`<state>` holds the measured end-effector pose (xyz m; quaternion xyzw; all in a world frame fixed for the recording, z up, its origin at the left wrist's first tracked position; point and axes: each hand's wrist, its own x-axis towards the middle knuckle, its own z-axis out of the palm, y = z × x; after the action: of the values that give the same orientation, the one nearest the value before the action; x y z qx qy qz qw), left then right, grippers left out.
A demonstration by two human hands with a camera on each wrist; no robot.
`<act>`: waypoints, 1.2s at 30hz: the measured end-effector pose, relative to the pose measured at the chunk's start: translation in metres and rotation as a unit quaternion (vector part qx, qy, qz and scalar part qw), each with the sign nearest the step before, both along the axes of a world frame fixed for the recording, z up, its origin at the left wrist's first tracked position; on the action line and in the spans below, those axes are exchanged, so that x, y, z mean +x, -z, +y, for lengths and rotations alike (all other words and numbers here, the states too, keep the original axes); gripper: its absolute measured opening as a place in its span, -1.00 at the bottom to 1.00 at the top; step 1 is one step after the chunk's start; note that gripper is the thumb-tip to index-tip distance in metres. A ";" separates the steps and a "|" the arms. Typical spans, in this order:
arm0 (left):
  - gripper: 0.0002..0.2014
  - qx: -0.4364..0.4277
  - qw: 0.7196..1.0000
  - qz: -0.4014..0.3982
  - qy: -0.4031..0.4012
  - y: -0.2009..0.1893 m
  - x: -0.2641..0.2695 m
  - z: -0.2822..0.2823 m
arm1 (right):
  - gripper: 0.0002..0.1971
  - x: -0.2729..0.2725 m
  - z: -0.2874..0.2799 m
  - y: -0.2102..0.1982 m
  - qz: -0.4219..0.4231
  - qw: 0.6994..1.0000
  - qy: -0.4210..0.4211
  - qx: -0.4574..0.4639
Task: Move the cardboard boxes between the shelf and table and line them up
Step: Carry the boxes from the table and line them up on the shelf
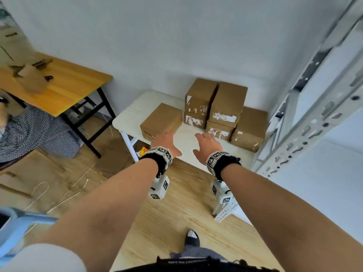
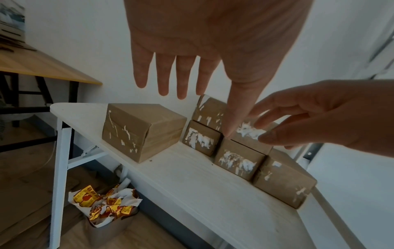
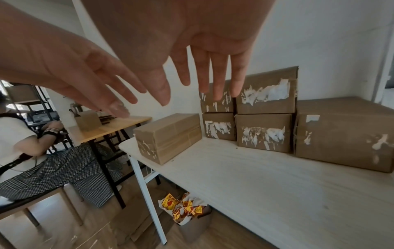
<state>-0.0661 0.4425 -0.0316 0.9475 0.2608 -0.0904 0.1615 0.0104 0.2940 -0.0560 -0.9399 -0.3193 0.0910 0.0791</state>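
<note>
Several brown cardboard boxes with torn white labels stand on a white table (image 1: pixel 133 112). A single box (image 1: pixel 161 120) (image 2: pixel 142 131) (image 3: pixel 170 134) lies at the left. Two stacks of two boxes (image 1: pixel 214 107) (image 3: pixel 264 118) stand against the wall in the middle. A larger box (image 1: pixel 249 128) (image 3: pixel 341 131) sits at the right. My left hand (image 1: pixel 165 140) (image 2: pixel 215 113) hovers with straight, spread fingers just in front of the single box. My right hand (image 1: pixel 206 143) (image 3: pixel 175 91) is spread beside it, in front of the stacks. Neither hand holds anything.
A grey metal shelf upright (image 1: pixel 314 114) rises close on the right. At the left, a wooden table (image 1: pixel 64 85) and a seated person in a checked skirt (image 1: pixel 35 132). A bin of wrappers (image 2: pixel 106 205) stands under the white table. Flattened cardboard (image 1: pixel 29 173) lies on the floor.
</note>
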 end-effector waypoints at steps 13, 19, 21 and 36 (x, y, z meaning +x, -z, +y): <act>-0.04 0.027 0.996 0.072 -0.047 0.030 0.095 0.124 | -0.36 0.083 0.104 0.027 0.049 0.997 0.020 -0.049; 0.29 0.025 0.992 0.119 -0.014 0.071 0.111 0.170 | -0.26 0.087 0.148 0.054 0.095 0.990 0.078 -0.068; 0.35 0.000 0.990 0.138 -0.008 0.083 0.116 0.178 | -0.17 0.083 0.162 0.065 0.124 0.986 0.093 -0.067; 0.29 -0.088 0.994 0.062 0.011 0.092 0.118 0.210 | -0.04 0.059 0.217 0.084 0.177 0.966 0.187 0.041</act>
<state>0.0517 0.6526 -0.1234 0.9249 0.2512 -0.1734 0.2266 0.0691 0.5114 -0.1399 -0.9478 -0.1227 0.2260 0.1883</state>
